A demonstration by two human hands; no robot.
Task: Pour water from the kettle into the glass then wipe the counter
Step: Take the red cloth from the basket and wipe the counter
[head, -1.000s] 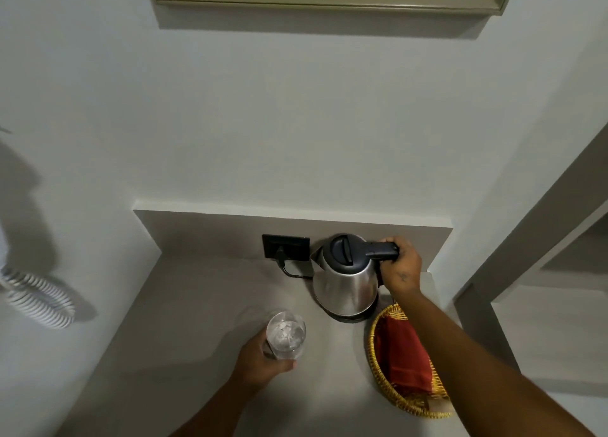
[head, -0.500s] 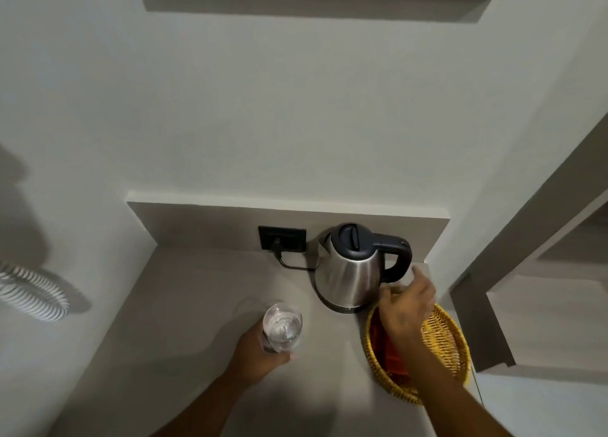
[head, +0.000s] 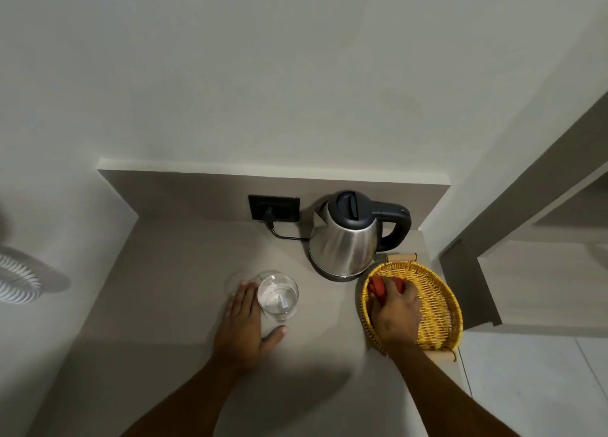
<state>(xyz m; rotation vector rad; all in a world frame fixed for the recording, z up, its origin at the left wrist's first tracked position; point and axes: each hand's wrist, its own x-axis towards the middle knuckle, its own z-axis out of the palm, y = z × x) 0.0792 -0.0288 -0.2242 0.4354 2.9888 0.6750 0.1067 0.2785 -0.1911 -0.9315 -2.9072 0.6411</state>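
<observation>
Red cloth (head: pixel 378 286) bunched in right hand (head: pixel 396 311) grip; left hand (head: pixel 243 324) cups glass (head: pixel 278 295).

- Centre of the frame: a steel kettle (head: pixel 345 242) stands upright on its base on the grey counter (head: pixel 171 272), its cord running to a black wall socket (head: pixel 273 207).
- Lower centre: the left hand (head: pixel 241 324) cups a clear glass (head: pixel 277 296).
- Lower right: the right hand (head: pixel 396 311) lies in a yellow wicker basket (head: pixel 437 311), fingers closed over a red cloth (head: pixel 378 285).
</observation>
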